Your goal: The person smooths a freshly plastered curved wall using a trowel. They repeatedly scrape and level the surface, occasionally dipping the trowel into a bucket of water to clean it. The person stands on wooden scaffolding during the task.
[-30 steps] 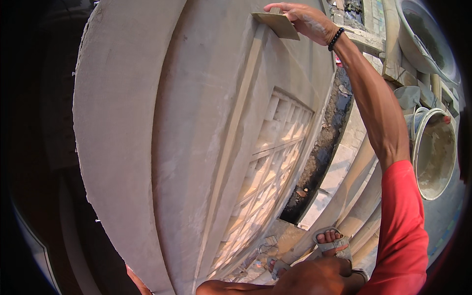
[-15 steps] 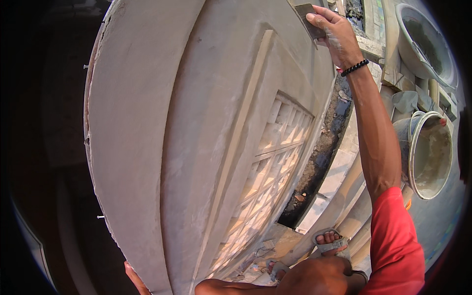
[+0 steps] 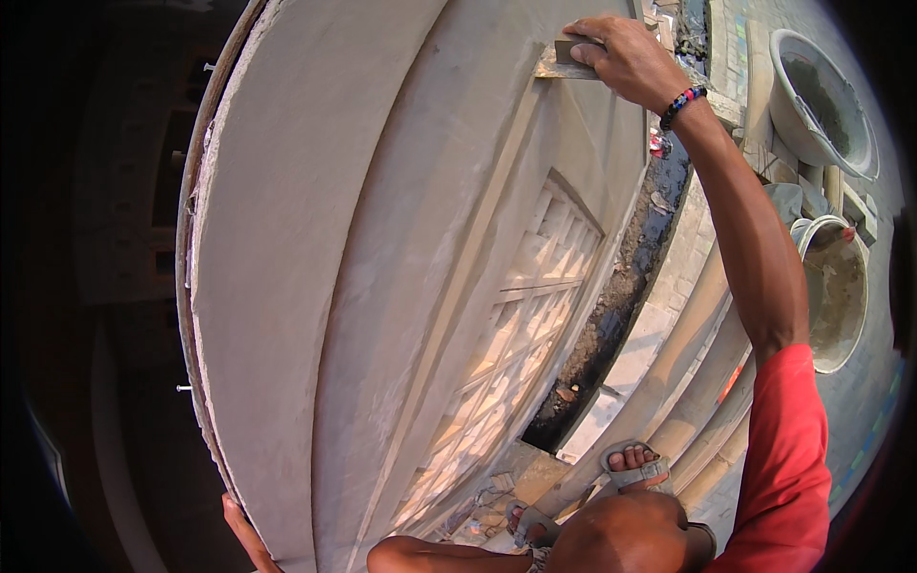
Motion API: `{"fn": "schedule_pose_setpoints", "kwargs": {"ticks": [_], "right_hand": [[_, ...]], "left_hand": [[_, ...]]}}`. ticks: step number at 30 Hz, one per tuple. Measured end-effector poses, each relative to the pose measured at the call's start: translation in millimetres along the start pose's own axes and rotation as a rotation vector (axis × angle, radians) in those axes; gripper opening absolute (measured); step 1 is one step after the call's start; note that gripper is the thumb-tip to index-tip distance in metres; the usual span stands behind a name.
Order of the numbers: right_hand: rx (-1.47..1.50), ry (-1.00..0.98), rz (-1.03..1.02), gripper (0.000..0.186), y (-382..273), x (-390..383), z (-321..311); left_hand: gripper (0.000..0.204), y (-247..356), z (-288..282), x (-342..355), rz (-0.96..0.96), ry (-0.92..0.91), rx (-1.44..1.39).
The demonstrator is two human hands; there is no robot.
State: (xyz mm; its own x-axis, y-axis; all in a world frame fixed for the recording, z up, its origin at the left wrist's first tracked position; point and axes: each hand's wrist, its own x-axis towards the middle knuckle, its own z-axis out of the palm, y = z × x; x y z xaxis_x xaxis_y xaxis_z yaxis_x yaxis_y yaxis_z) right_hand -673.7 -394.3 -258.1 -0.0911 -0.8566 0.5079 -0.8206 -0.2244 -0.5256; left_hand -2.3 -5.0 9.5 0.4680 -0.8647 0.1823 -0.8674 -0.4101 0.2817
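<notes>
My right hand [image 3: 626, 62] reaches up to the top of the picture, shut on a flat plastering trowel [image 3: 564, 65]. The blade lies against the grey plastered wall [image 3: 401, 239], at the upper end of a raised moulding line. A beaded bracelet [image 3: 683, 100] is on that wrist, and the sleeve is red. My left hand [image 3: 244, 535] is at the bottom left, its fingers around the wall's outer edge and mostly hidden behind it. A lattice block panel [image 3: 516, 344] is set into the wall below the trowel.
Two round tubs with grey mortar, an upper tub [image 3: 821, 95] and a lower tub [image 3: 841, 286], stand on the ground at the right. Pale scaffold poles [image 3: 688, 353] run under my sandalled feet [image 3: 635, 468]. A dark trench [image 3: 621, 296] follows the wall's foot. Nails [image 3: 184, 388] stick out of the left edge.
My right hand has carried the trowel a little to the right along the wall's top and pressed it against the plaster. The left hand has stayed on the edge.
</notes>
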Motion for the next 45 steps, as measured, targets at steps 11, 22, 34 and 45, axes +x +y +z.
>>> {"fn": "schedule_pose_setpoints", "kwargs": {"ticks": [11,22,34,45], "right_hand": [[-0.084,-0.203,0.042,0.024,-74,-29,-18],[0.967,0.157,0.433,0.030,-16,-86,12],[0.783,0.188,0.437,0.034,-62,-116,97],[0.746,0.272,0.491,0.034,-34,-85,60]], "left_hand": [[0.057,-2,7,3,0.010,-0.009,-0.001],[0.057,-2,6,3,0.017,-0.011,0.008],[0.057,4,3,6,0.007,0.003,0.014],[0.057,7,3,11,0.025,-0.001,0.017]]}}
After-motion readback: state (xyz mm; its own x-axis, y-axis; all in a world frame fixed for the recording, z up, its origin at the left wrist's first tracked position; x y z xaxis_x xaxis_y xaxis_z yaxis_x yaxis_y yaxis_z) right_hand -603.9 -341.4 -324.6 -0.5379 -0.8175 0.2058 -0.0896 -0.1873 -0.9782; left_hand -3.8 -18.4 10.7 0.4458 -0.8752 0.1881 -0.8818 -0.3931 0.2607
